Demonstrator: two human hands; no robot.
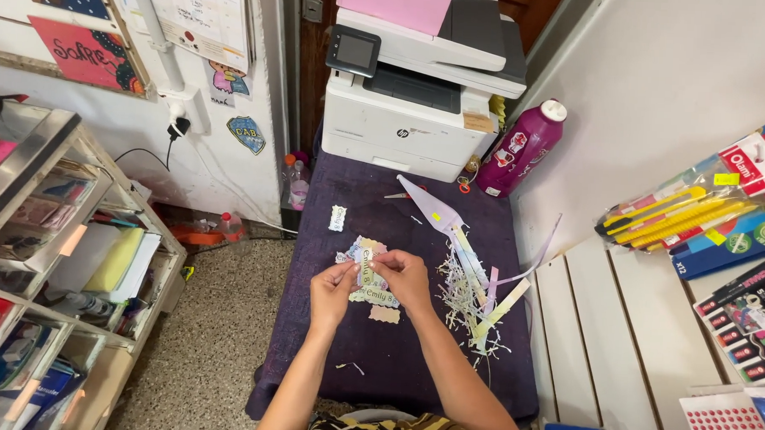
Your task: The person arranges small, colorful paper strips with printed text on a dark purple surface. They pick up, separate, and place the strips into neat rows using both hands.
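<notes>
My left hand (333,291) and my right hand (407,277) meet over a dark purple cloth-covered table (394,359). Together they pinch a small printed paper label (367,266) held upright between the fingertips. Under the hands lies a small pile of similar cut labels (371,293), and one beige piece (385,314) sits just below them. Another single label (337,218) lies apart, farther up the table to the left.
A heap of paper strips and shreds (472,307) lies right of my hands. At the table's far end stand a white printer (416,97) and a magenta bottle (520,148). Scissors (398,195) lie near the printer. Metal shelves (50,254) stand left; stationery hangs right (696,209).
</notes>
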